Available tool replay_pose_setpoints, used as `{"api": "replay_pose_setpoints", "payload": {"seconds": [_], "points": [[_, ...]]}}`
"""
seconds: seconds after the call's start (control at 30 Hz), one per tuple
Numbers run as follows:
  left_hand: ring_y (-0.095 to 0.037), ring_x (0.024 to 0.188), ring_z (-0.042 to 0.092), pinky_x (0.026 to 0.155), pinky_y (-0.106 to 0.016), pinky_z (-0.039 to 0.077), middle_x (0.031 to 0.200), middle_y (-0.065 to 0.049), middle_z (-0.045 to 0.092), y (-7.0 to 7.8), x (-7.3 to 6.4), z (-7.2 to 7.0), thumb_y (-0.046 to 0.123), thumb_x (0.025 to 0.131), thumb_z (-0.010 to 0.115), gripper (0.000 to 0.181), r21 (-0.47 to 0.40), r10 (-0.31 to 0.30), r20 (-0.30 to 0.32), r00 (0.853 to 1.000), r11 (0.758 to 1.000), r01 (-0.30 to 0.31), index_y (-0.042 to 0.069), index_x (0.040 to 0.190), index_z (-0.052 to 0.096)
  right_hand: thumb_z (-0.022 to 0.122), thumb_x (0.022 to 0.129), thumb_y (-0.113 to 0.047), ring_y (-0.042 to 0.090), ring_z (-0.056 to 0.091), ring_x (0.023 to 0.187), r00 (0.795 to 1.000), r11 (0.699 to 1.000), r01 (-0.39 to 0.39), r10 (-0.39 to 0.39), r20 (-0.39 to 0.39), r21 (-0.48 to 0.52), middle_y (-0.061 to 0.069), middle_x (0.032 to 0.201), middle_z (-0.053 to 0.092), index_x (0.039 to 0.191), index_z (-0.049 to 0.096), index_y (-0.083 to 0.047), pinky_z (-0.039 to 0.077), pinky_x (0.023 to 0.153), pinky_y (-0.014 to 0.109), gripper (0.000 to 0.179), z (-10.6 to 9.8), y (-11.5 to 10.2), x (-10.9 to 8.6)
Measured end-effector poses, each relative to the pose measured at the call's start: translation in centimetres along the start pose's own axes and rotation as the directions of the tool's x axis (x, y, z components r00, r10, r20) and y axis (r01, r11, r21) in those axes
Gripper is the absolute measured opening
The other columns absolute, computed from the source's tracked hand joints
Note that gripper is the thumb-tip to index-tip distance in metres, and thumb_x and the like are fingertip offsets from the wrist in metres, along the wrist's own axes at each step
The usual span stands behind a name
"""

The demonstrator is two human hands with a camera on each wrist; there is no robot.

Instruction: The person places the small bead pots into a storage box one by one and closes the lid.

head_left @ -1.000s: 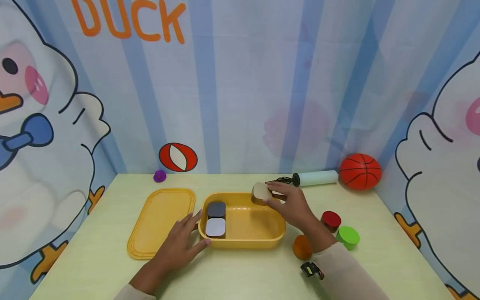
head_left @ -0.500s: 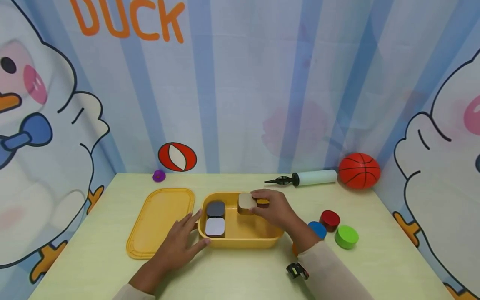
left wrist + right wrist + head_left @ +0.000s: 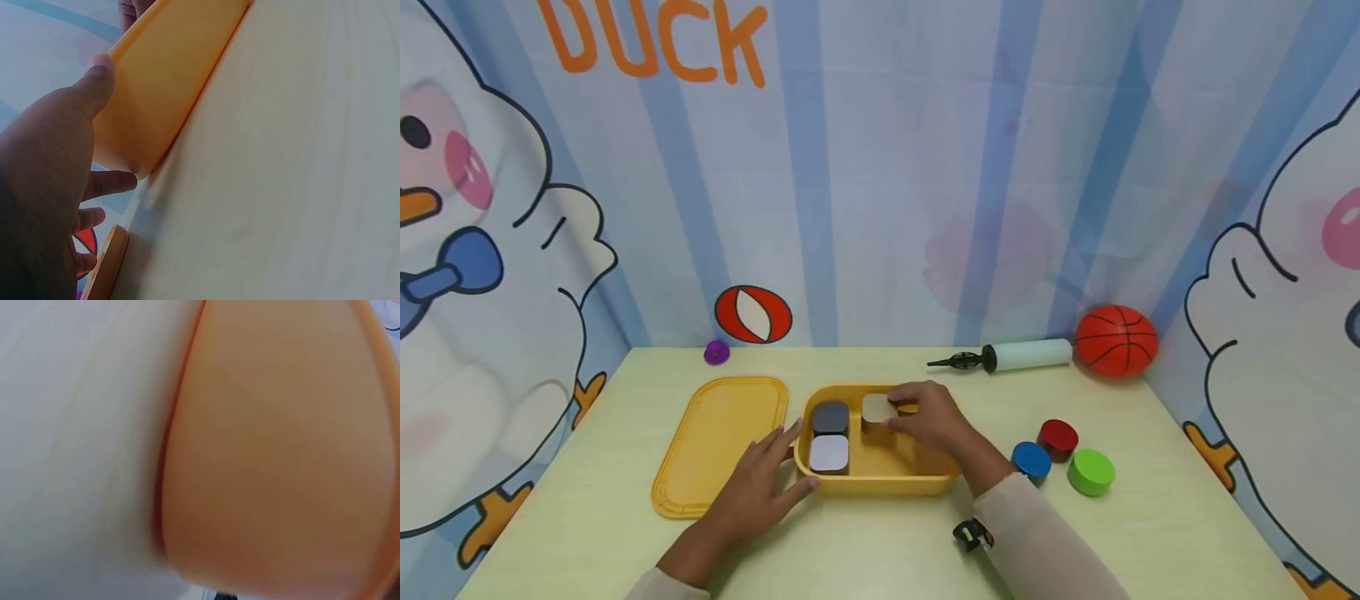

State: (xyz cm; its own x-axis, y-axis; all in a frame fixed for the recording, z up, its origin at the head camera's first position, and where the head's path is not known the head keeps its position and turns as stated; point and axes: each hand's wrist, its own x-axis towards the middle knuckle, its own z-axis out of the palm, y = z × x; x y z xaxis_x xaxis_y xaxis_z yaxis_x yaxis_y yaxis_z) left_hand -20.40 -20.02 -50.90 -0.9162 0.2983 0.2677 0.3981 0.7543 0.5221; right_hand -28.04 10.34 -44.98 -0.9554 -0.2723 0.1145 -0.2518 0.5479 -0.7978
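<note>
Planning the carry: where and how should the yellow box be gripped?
Probably by both short ends of the yellow box, hands coming in from left and right onto the end walls: it is open-topped, longest left to right, with rounded corners. The left hand touches the left end; the right hand pinches the beige block.

Your table (image 3: 835,550): pale, bin (image 3: 887,486) central
Tray (image 3: 722,442), purple piece (image 3: 717,352): nine, ten o'clock
Pump (image 3: 1030,355), ball (image 3: 1116,342): one, two o'clock
Cylinders (image 3: 1057,443): three o'clock

Head view looks forward and down; close wrist views share the yellow tub (image 3: 880,486), right seemingly nearer.
</note>
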Motion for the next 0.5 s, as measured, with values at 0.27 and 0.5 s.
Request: {"api": "replay_pose_setpoints", "payload": {"seconds": [0.27,0.5], "points": [[-0.051,0.151,0.051,0.125,-0.078,0.03,0.156,-0.021,0.063,0.1,0.0,0.0,0.055,0.102,0.073,0.09,-0.011,-0.011,0.013,1.0,1.0,0.011,0.017,0.173,0.035,0.089,0.091,-0.009,0.036,0.07,0.131,0.998,0.998,-0.063,0.063,0.0,-0.019,0.016,0.133,0.079,0.129,0.079,-0.002,0.057,0.114,0.053,0.04,1.0,-0.3,0.5],[-0.049,0.147,0.056,0.123,-0.076,0.036,0.156,-0.023,0.062,-0.2,-0.1,0.1,0.055,0.102,0.073,0.089,0.008,0.003,-0.002,1.0,1.0,-0.003,0.016,0.172,0.035,0.087,0.093,-0.007,0.034,0.072,0.127,0.998,0.998,-0.038,0.039,0.04,-0.046,0.016,0.134,0.077,0.129,0.079,-0.003,0.058,0.111,0.051,0.038,1.7,-0.2,1.0]]}}
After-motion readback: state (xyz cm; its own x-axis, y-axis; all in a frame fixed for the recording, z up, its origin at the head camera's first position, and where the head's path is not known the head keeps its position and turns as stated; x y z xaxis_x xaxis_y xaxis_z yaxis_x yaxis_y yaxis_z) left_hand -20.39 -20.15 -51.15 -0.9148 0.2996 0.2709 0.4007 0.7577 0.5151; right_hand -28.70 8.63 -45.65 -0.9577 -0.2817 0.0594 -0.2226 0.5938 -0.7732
